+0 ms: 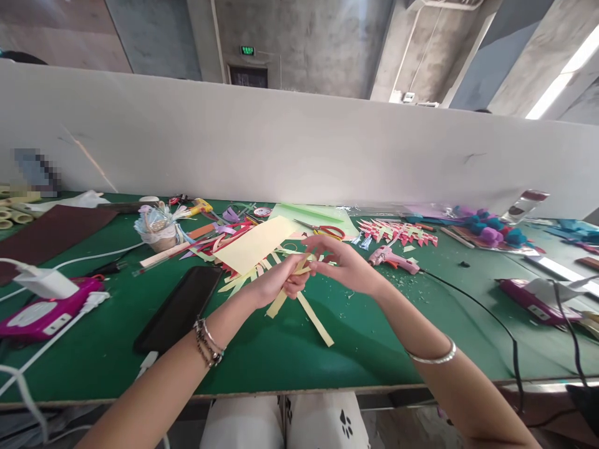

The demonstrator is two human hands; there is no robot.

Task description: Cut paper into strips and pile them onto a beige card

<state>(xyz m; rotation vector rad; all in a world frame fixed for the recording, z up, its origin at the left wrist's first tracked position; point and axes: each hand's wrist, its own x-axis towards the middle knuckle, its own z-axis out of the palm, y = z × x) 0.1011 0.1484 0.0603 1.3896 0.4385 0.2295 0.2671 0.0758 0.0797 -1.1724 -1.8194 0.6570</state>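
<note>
My left hand [283, 279] is closed around pale yellow paper strips above the middle of the table. One long paper strip [316, 319] hangs out below it toward the lower right, and a shorter end sticks out to the lower left. My right hand [344, 265] is at the top of the folded strip, with thumb and fingers curled on it; the exact contact is partly hidden. Just behind my hands lies a pale yellow paper sheet [255, 243], with cut strips under its edge. Scissors [330, 232] with red and yellow handles rest beyond my right hand.
A pink glue gun [395, 259] with a black cord lies to the right, by red-and-white folded paper pieces [393, 231]. On the left are a black phone [180, 308], a small wrapped pot [159, 231] and a magenta power strip [56, 312]. A white partition [281, 143] stands behind.
</note>
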